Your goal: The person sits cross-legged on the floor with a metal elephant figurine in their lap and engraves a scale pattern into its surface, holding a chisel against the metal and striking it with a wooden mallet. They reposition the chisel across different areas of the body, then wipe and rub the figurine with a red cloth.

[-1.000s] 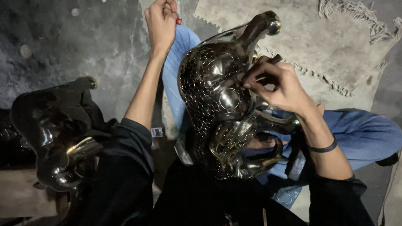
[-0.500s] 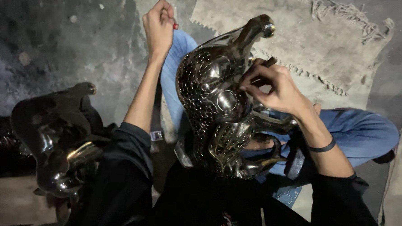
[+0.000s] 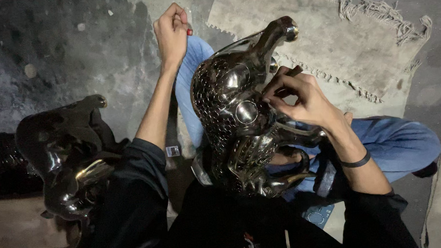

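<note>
A shiny dark metal animal-shaped figure [image 3: 235, 113], covered in small scale-like pieces, stands in my lap between my knees in blue jeans. My right hand [image 3: 303, 98] rests against its upper right side and pinches a thin brown stick-like tool [image 3: 285, 81] against the surface. My left hand [image 3: 171, 32] is raised beyond my left knee, fingers closed around something small and red that I cannot make out.
A second dark glossy metal figure [image 3: 65, 155] sits at my left on a low surface. A frayed beige mat [image 3: 335, 34] lies on the grey concrete floor ahead. A black wristband [image 3: 357, 160] circles my right wrist.
My left hand has stayed raised with only slight shifts. My right hand keeps the tool on the same spot of the figure with small movements.
</note>
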